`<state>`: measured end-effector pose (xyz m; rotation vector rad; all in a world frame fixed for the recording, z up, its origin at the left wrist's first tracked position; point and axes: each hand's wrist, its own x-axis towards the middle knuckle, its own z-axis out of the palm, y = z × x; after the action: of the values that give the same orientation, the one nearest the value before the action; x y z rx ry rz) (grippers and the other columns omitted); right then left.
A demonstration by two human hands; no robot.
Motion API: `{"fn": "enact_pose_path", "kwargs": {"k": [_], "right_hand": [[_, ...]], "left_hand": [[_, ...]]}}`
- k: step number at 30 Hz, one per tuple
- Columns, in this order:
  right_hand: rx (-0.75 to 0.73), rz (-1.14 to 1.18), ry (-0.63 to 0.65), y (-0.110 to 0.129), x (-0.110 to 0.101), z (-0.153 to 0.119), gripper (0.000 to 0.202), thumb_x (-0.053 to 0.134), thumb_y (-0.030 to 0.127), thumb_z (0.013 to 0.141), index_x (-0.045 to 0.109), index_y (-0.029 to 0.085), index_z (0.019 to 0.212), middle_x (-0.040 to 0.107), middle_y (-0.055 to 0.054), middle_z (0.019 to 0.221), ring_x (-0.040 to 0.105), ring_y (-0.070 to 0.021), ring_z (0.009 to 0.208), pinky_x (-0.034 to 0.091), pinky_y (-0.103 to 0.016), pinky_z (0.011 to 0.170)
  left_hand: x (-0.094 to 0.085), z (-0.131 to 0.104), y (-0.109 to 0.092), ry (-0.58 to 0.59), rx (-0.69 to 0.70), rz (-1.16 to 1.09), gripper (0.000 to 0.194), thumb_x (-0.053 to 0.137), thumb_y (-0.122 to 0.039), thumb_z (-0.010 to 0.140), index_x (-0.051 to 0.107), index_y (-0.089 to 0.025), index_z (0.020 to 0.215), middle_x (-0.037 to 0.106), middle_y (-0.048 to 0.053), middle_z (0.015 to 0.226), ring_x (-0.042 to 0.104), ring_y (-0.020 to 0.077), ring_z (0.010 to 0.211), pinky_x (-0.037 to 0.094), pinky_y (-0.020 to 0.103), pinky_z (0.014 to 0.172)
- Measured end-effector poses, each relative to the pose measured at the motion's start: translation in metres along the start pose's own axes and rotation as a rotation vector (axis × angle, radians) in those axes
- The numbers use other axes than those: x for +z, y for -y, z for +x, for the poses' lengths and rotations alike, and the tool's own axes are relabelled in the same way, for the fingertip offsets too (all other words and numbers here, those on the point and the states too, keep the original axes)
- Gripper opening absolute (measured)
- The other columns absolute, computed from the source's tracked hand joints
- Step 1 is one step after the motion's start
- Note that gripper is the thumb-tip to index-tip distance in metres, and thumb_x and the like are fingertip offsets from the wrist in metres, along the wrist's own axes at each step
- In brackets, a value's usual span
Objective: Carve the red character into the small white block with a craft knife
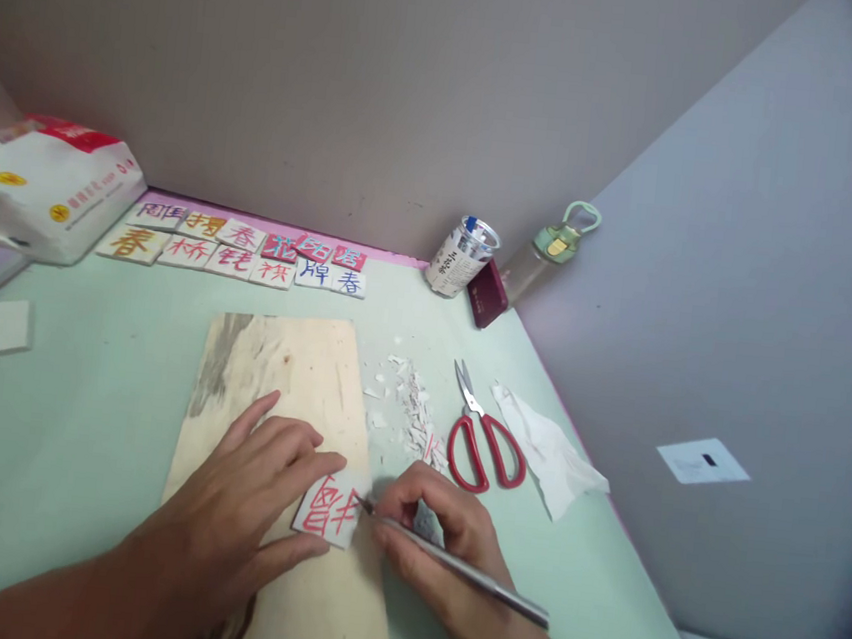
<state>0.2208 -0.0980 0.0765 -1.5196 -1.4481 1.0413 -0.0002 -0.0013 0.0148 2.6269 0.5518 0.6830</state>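
Observation:
A small white square tile point(319, 522) with a red character lies on the wooden board point(302, 358). My left hand point(259, 489) holds the tile against the wood, thumb on its near side and fingers at its far side. In my right hand point(442, 537) is a slim metal craft knife point(477, 576), gripped like a pen. Its dark tip meets the tile's right edge, over the red strokes. White and reddish shavings point(413, 409) are scattered beside the board, some close to my right knuckles.
Red-handled scissors point(471, 434) and a crumpled tissue point(553, 452) lie to the right. Two rows of painted character tiles point(252, 251) line the back. A can point(462, 258), a dark red box point(487, 295) and a bottle point(544, 261) stand back right; a tissue pack point(53, 193) sits left.

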Motion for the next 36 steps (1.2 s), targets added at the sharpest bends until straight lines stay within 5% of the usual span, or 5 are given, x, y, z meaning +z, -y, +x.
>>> {"fn": "enact_pose_path", "kwargs": {"k": [10,18,28,32,36], "right_hand": [[0.045,0.049,-0.076,-0.001,0.003,-0.002,0.008,0.066,0.022,0.083,0.063,0.021,0.076,0.056,0.002,0.073,0.05,-0.0131,0.067,0.039,-0.025,0.061],[0.04,0.045,-0.144,-0.009,0.002,0.0,0.009,0.072,0.022,0.082,0.067,0.021,0.075,0.061,0.002,0.072,0.054,-0.0137,0.067,0.04,-0.025,0.06],[-0.066,-0.05,-0.168,-0.009,0.009,-0.009,0.014,0.059,0.031,0.1,0.063,0.022,0.09,0.062,0.001,0.076,0.054,-0.0128,0.066,0.042,-0.023,0.058],[-0.08,-0.11,-0.162,-0.009,0.012,-0.01,0.014,0.059,0.025,0.096,0.062,0.021,0.084,0.062,0.001,0.075,0.055,-0.0129,0.065,0.042,-0.023,0.058],[-0.079,-0.135,-0.166,-0.007,0.013,-0.009,0.014,0.058,0.023,0.093,0.058,0.021,0.08,0.057,0.002,0.069,0.05,-0.0126,0.06,0.039,-0.024,0.053]], "left_hand": [[0.002,0.002,-0.011,-0.073,-0.064,0.014,0.05,0.082,-0.021,0.078,0.054,-0.022,0.119,0.059,0.004,0.114,0.055,0.027,0.119,0.012,0.051,0.126],[-0.002,0.002,-0.014,-0.031,-0.057,0.002,0.093,0.103,-0.034,0.054,0.05,-0.022,0.13,0.061,-0.002,0.102,0.06,0.0254,0.098,0.01,0.056,0.124],[-0.001,0.002,-0.014,-0.055,-0.051,-0.009,0.081,0.1,-0.028,0.058,0.051,-0.024,0.122,0.06,0.0,0.109,0.059,0.0263,0.106,0.014,0.051,0.125],[-0.002,0.001,-0.014,-0.016,-0.061,-0.014,0.091,0.103,-0.035,0.053,0.048,-0.024,0.125,0.061,0.001,0.112,0.058,0.0275,0.11,0.012,0.053,0.125],[-0.004,0.001,-0.014,0.035,-0.056,-0.043,0.087,0.1,-0.018,0.057,0.049,-0.028,0.127,0.06,0.0,0.112,0.057,0.0264,0.112,0.012,0.054,0.125]]}}
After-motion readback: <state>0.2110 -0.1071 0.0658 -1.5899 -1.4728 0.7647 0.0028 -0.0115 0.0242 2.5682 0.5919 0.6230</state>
